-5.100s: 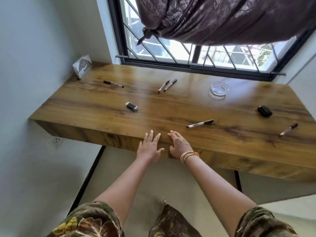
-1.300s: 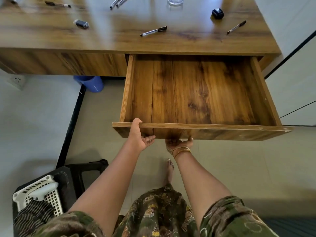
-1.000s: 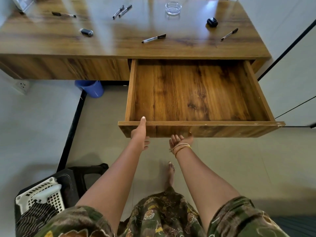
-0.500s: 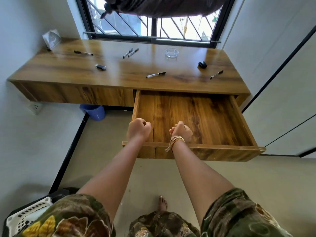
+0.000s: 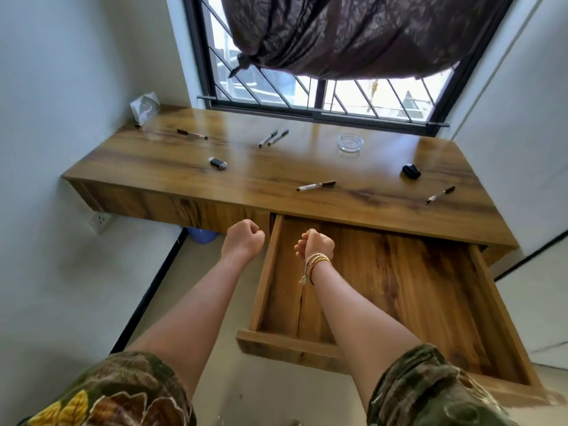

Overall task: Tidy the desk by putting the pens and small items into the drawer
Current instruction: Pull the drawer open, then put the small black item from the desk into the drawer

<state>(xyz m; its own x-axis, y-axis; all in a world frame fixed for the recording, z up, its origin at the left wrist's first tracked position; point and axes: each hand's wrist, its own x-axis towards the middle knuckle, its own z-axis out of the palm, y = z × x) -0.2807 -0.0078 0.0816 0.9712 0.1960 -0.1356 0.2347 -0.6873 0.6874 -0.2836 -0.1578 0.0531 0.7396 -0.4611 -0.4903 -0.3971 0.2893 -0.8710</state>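
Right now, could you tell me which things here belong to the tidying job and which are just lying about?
For the job: pens, lighter, black case, open drawer.
Just lying about: glass ashtray, card stand, curtain, blue bin.

The desk [image 5: 384,167] is glossy, grained wood, and the drawer [image 5: 399,287] is duller wood. The ashtray [image 5: 350,142] is clear glass; the curtain [image 5: 338,32] is crinkled cloth.

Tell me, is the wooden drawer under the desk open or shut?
Open. The wooden drawer sticks out from under the brown wooden desk, showing its bare bottom.
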